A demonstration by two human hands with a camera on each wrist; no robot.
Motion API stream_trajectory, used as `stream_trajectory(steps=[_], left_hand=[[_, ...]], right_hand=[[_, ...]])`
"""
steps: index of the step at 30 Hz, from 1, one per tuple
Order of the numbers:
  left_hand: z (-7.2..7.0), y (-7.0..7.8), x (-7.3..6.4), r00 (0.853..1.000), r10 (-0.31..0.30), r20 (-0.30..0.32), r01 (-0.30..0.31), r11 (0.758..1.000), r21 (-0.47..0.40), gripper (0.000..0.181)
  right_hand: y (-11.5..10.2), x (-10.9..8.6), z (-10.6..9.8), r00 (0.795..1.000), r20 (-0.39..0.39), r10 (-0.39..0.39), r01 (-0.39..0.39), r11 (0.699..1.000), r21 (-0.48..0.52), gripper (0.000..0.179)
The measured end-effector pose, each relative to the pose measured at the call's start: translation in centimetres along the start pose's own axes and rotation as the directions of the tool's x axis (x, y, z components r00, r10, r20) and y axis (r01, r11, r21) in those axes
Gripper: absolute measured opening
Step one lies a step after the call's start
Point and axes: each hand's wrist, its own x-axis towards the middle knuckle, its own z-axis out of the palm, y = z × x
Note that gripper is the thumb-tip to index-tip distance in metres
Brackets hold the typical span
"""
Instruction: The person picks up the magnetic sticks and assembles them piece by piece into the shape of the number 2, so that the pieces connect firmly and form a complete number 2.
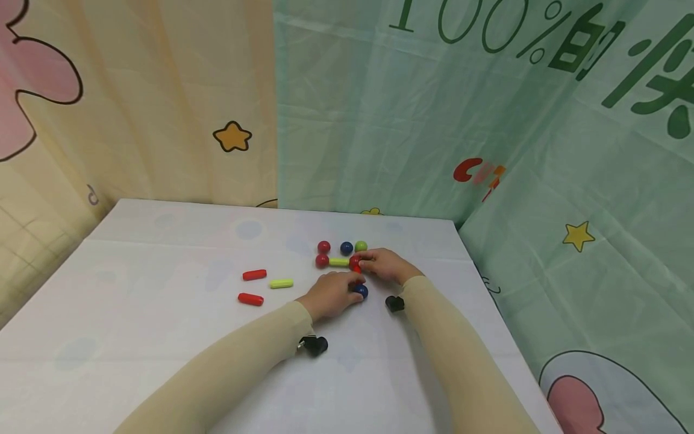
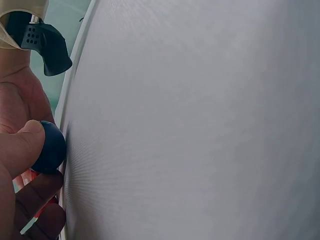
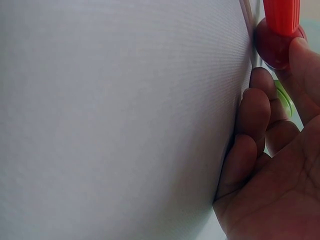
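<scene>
My left hand (image 2: 14, 154) pinches a blue ball (image 2: 53, 150) between thumb and finger, close to the white tabletop (image 2: 190, 120). Behind: my right hand (image 2: 21, 100), a dark wrist camera (image 2: 51, 47); red piece (image 2: 33, 175), mostly hidden.

The left hand (image 1: 332, 294) partly hides the near blue ball (image 1: 362, 292); whether the red stick (image 3: 282, 15) meets it is hard to tell

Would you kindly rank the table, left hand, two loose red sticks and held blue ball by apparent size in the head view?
1. Table
2. Left hand
3. Upper red stick and lower red stick: too alike to rank
4. Blue ball, partly hidden
</scene>
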Motion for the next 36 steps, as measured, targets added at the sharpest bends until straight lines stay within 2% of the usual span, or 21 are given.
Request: stream_trajectory(steps=[14, 22, 25, 29, 33, 36], left_hand=[[-0.1, 0.2, -0.2, 1.000, -0.014, 0.004, 0.014, 1.000, -0.011, 0.045], [-0.3, -0.1, -0.2, 1.000, -0.020, 0.011, 0.020, 0.999, -0.034, 0.046], [-0.7, -0.3, -0.4, 1.000, -0.012, 0.012, 0.012, 1.000, -0.018, 0.046], [-1.7, -0.8, -0.9, 1.000, -0.015, 0.006, 0.015, 1.000, -0.007, 0.046], [-3.6, -1.7, -1.7, 0.999, -0.033, 0.006, 0.033, 0.999, 0.023, 0.046], [-5.3, -2.8, -2.7, 0.999, -0.045, 0.007, 0.044, 0.996, 0.076, 0.046]], right_hand=[[0.3, 0.2, 0.1, 1.000, 0.000, 0.017, -0.017, 1.000, 0.015, 0.040], [0.6, 0.3, 0.1, 1.000, 0.003, -0.001, 0.001, 1.000, 0.020, 0.045], [0.7, 0.3, 0.1, 1.000, 0.005, -0.007, 0.006, 1.000, 0.026, 0.046], [0.9, 0.3, 0.0, 1.000, 0.011, -0.004, 0.003, 0.999, 0.040, 0.049], [1.3, -0.1, -0.1, 0.999, 0.008, 0.032, -0.033, 0.996, 0.082, 0.052], [1.6, -0.6, -0.2, 0.999, 0.003, 0.052, -0.052, 0.992, 0.112, 0.052]])
